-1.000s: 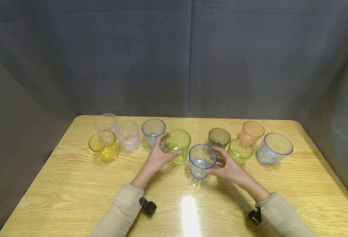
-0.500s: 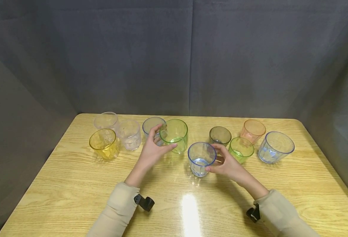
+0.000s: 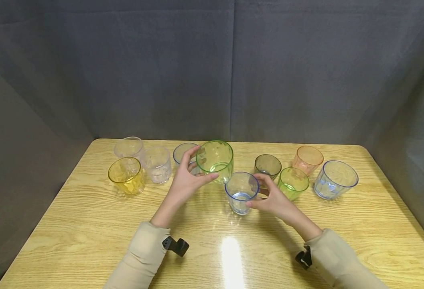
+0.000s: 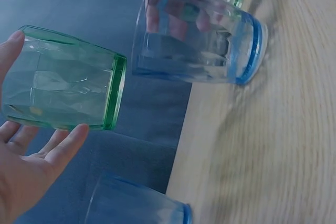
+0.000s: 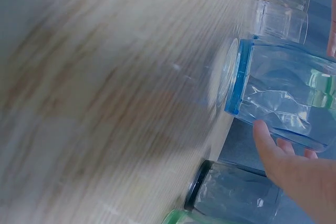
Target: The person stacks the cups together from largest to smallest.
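Observation:
My left hand (image 3: 183, 180) holds a clear green tumbler (image 3: 215, 160) by its sides, thumb in front and fingers behind. In the left wrist view this green tumbler (image 4: 65, 80) hangs well off the table, upright. To its right and nearer to me, my right hand (image 3: 274, 200) grips a clear tumbler with a blue rim (image 3: 241, 194) from its right side. That blue tumbler (image 5: 283, 93) stands upright, its base close over the tabletop in the right wrist view. Behind my left fingers, another blue-rimmed tumbler (image 3: 183, 149) is partly hidden.
On the wooden table (image 3: 89, 241), a yellow tumbler (image 3: 126, 176) and two colourless ones (image 3: 158, 164) stand at the left. To the right are a dark grey tumbler (image 3: 267, 164), a green one (image 3: 293, 182), an orange one (image 3: 308, 158) and a blue one (image 3: 334, 180). Grey curtain (image 3: 161, 72) surrounds the table.
The left hand has lifted the green tumbler off the table, up and away from me. The right hand has shifted slightly left with the blue tumbler, towards the green one.

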